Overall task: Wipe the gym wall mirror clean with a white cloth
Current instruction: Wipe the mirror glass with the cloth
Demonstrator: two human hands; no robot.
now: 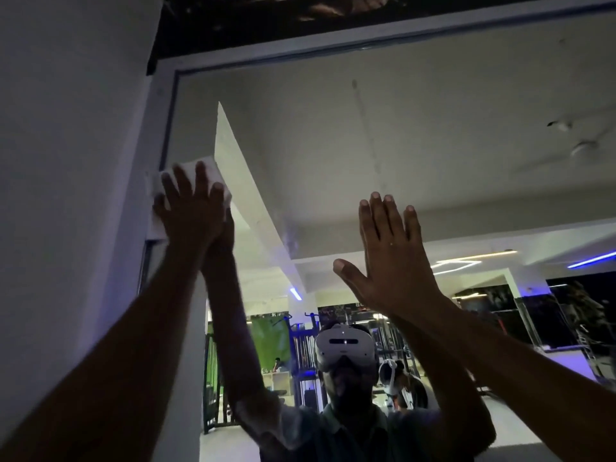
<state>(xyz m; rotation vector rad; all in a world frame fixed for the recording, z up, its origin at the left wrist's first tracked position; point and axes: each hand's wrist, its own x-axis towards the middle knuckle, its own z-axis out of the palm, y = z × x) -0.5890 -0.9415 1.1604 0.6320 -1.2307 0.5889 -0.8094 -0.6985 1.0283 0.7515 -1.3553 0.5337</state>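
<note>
High on the mirror (366, 128), left hand (190, 211) presses white cloth (156, 225) (fingers (201, 176) straight).

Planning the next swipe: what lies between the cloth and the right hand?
Only bare mirror glass, reflecting a ceiling beam, lies between the cloth and the right hand in the head view.

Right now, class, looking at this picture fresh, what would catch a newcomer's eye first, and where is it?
Two raised arms dominate: the left hand presses a white cloth flat against the upper left edge of the mirror, while the right hand is held up open, fingers straight, nearer the middle. Low in the glass, the reflection shows the person wearing a white headset.
</note>
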